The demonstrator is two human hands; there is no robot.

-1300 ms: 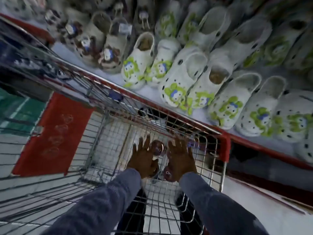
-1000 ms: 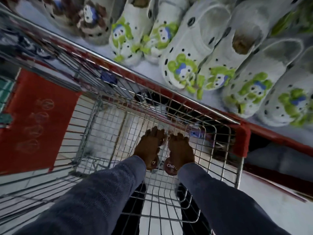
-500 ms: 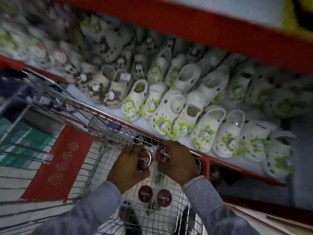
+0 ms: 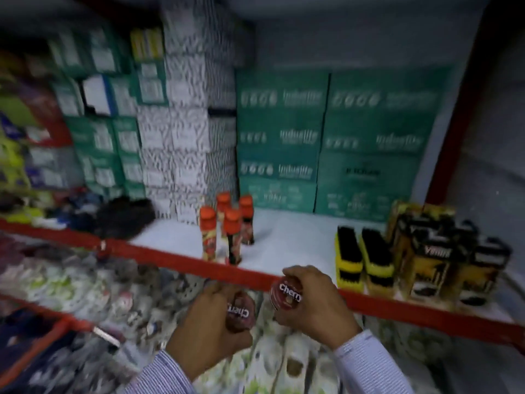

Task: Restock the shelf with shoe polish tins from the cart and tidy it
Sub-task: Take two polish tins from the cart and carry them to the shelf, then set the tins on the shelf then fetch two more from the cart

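- Left hand (image 4: 208, 327) clamped on a tin (image 4: 240, 309), lid tilted right; just below the shelf (image 4: 289, 240) edge
- Right hand (image 4: 312, 301) clamped on a second tin (image 4: 287, 292), at the red edge; the tins sit near each other
- On the shelf: orange-capped bottles (image 4: 227, 228) left; brushes (image 4: 363, 257) right; green boxes (image 4: 326, 143) far

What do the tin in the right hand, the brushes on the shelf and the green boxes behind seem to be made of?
Tin: probably painted metal; its round dark-red lid looks glossy, with white lettering.
Brushes: black bristles on yellow blocks, likely plastic, though blur leaves it open.
Green boxes: apparently printed cardboard, matte and square-edged.
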